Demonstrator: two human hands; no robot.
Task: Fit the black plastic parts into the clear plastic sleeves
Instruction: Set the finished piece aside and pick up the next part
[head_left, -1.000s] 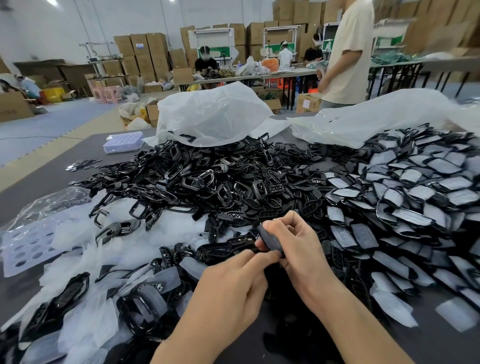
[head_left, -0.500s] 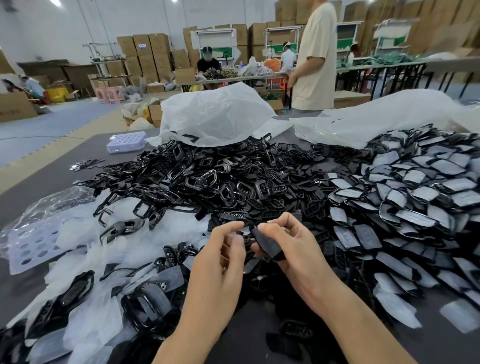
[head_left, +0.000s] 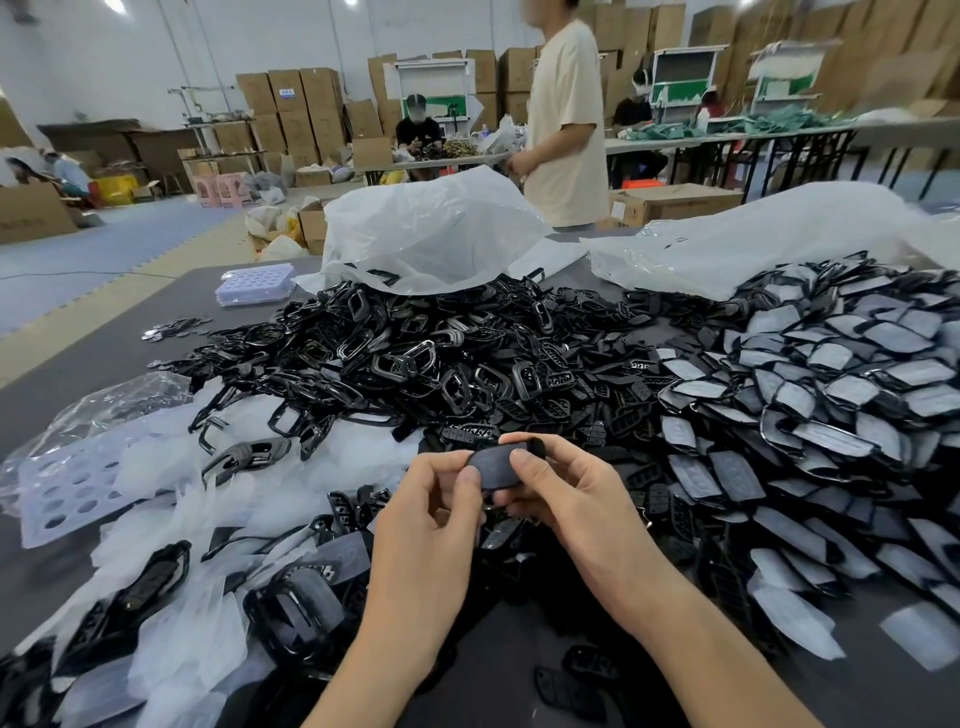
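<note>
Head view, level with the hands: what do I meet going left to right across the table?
From the left: perforated sheet → loose clear sleeves → left hand → black part, pinched by both hands → right hand → pile of sleeved parts.

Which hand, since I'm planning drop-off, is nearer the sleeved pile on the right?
Right. The right hand sits just left of the sleeved pile; the left hand is farther left, on the other side of the part both pinch.
</note>
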